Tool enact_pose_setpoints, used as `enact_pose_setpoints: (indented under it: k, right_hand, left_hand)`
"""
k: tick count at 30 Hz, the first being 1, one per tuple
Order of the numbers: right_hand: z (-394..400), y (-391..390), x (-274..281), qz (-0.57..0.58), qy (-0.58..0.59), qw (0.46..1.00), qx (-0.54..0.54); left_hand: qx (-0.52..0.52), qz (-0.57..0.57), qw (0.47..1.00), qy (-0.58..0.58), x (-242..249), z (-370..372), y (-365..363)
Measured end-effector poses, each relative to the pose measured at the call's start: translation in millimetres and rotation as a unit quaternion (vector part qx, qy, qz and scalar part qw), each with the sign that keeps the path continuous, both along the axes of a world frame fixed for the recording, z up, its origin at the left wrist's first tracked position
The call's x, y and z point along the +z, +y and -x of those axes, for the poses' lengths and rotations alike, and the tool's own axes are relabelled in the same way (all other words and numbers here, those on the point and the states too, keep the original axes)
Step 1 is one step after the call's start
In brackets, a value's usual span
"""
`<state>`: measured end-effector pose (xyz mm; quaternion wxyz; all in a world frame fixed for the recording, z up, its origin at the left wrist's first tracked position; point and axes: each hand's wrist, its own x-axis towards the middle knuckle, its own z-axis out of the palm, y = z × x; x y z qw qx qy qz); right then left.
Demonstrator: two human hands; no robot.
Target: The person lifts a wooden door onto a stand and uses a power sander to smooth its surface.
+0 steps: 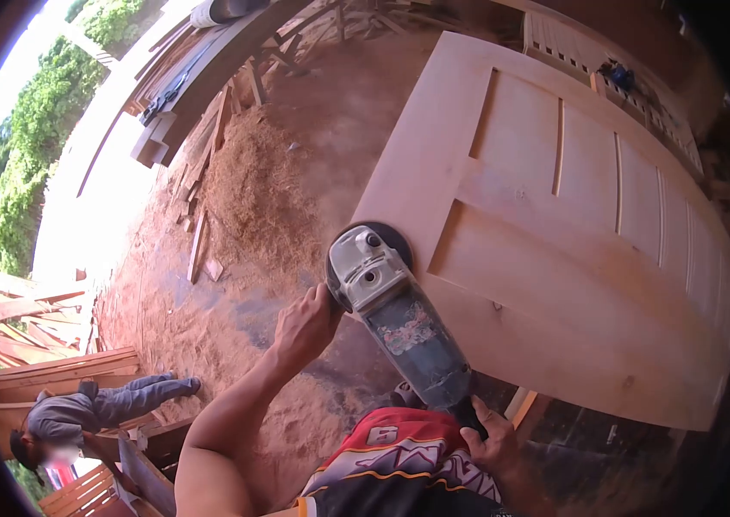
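A large angle sander (412, 332) with a grey head and a dark body lies across the middle of the view. Its round dark disc (396, 245) is at the near left corner of a panelled wooden door (546, 319). My left hand (306, 320) is closed at the left side of the tool's head, where its side handle is hidden. At the rear end, my right hand (492, 438) wraps round the dark grip. The door lies raised above the floor, its recessed panels facing up.
Sawdust (253, 177) is heaped on the floor beyond my left arm. Stacked boards (201, 95) stand at the upper left. A person (81, 418) bends over timber at the lower left. Slatted wood pieces (572, 56) lie behind the door.
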<state>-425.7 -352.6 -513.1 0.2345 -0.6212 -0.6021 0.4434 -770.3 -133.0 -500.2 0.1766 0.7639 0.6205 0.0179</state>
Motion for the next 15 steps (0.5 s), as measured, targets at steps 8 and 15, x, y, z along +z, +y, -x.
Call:
enact_pose_setpoints:
  k: [8,15]
  right_hand:
    - [4,-166,-1,-0.009,-0.047,0.974,-0.220]
    - [21,-140,-8,-0.036,-0.060,0.985,-0.156]
  left_hand:
    - [-0.207,-0.014,0.976,-0.073,-13,-97,-44]
    - [-0.154,0.017,0.988,-0.026,-8,-59,-37]
